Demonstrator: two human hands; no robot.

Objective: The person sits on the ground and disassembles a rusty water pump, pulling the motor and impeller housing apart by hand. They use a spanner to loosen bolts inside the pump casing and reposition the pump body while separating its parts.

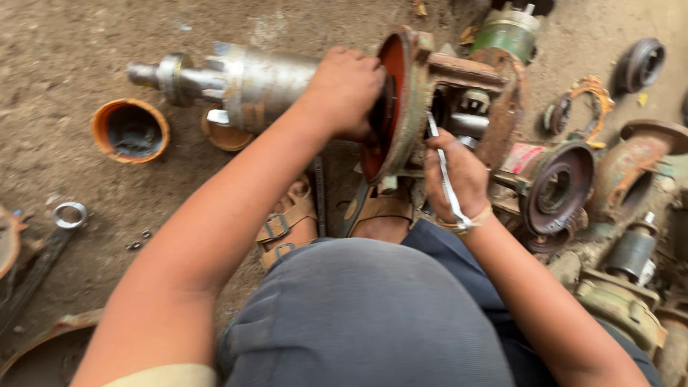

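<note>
The pump housing (430, 107) lies on its side on the dirt floor (64, 50), just ahead of my sandalled feet (290, 226), its red-painted flange (398, 93) turned toward me. My left hand (344, 89) presses against that flange, fingers curled at its centre, which I judge steadies it; whether it clasps anything there I cannot tell. My right hand (455, 175) is clenched round a slim metal tool (444, 175) whose tip meets the flange's rim. A grey shaft (229, 79) sticks out left (worn, dusty). An orange cap (130, 130) and spare pump parts (559, 190) lie around.
</note>
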